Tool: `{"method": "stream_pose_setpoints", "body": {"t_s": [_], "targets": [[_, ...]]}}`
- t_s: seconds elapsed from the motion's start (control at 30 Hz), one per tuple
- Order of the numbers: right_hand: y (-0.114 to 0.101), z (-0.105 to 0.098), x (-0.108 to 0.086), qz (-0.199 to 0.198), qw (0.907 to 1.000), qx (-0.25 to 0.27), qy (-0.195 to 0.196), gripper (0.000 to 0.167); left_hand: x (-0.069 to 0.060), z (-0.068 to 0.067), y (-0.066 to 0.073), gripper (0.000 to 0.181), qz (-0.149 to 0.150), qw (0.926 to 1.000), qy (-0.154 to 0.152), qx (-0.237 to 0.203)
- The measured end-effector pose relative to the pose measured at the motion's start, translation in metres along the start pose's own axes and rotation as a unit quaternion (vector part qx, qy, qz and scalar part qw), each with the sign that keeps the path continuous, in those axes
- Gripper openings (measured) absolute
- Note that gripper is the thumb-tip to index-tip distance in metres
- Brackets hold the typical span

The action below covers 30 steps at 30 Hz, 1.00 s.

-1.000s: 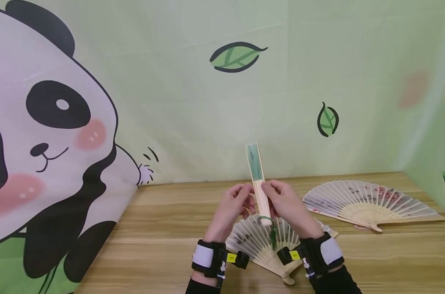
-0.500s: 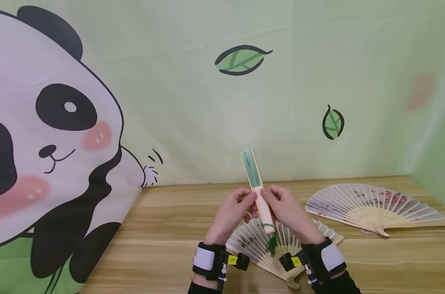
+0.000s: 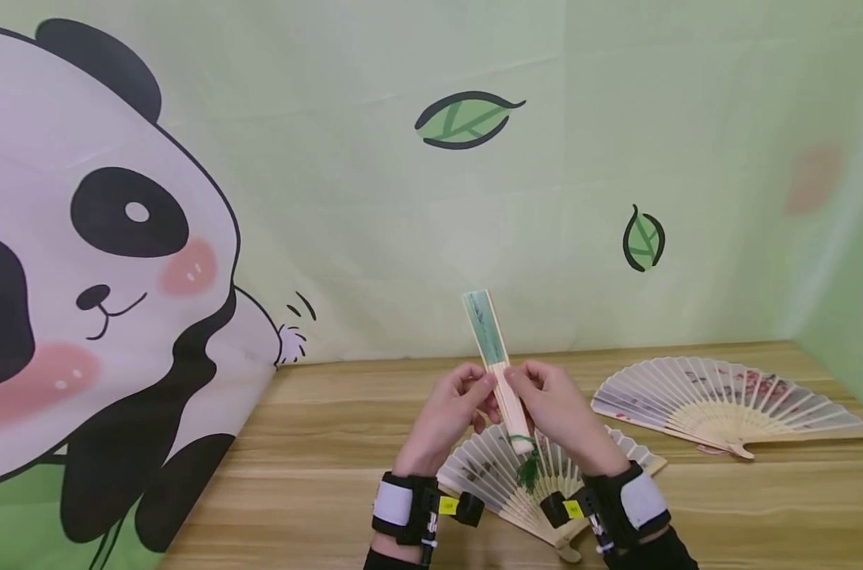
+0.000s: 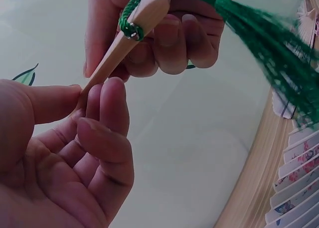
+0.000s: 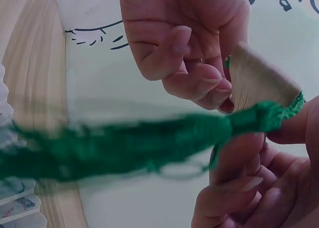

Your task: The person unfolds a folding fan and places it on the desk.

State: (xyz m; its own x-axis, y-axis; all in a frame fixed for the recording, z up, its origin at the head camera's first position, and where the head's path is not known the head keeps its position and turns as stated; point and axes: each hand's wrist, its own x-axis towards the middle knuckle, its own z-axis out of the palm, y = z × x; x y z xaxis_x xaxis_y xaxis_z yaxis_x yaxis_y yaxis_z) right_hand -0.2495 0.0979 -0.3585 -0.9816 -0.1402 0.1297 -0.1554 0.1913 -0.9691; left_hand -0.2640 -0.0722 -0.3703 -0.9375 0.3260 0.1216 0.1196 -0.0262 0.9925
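A folded hand fan (image 3: 499, 356) with pale wooden ribs and teal cloth is held up, tilted slightly left, above the table. My left hand (image 3: 456, 404) pinches its left side between thumb and fingers. From the other side my right hand (image 3: 556, 404) pinches it at about the same height. A green tassel (image 3: 528, 473) hangs from its lower end; in the right wrist view the tassel (image 5: 124, 143) stretches across the picture. Below the hands lies an open white fan (image 3: 484, 467), partly hidden by the held fan and the right wrist.
Another open fan (image 3: 738, 404) with pink and purple flowers lies at the right on the wooden table (image 3: 317, 459). Behind the table hangs a pale green backdrop (image 3: 360, 237) with printed leaves and a large panda (image 3: 125, 261) at the left.
The folded fan has come slightly lower in view and tilts more to the left than a second ago. Both hands still hold it, and the camera view has shifted a little.
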Motion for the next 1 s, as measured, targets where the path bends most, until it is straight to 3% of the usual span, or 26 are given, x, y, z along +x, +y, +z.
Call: {"method": "stream_pose_setpoints", "body": {"t_s": [0.23,0.5,1.0], "targets": [[-0.0050,0.0004,-0.0009,-0.008,1.0000,0.005,0.001,0.031,-0.0003,-0.0010,0.0022,0.020,0.006,0.9999,-0.005,-0.009],[-0.0075,-0.0013,-0.0007,0.010,0.9996,0.022,0.014,0.031,-0.0001,-0.0034,0.0032,0.019,0.005,0.9993,-0.012,-0.035],[-0.0063,0.0001,-0.0014,0.036,0.9983,0.031,0.034,0.028,-0.0024,-0.0058,0.0033,0.018,0.007,0.9991,-0.015,-0.039]]}}
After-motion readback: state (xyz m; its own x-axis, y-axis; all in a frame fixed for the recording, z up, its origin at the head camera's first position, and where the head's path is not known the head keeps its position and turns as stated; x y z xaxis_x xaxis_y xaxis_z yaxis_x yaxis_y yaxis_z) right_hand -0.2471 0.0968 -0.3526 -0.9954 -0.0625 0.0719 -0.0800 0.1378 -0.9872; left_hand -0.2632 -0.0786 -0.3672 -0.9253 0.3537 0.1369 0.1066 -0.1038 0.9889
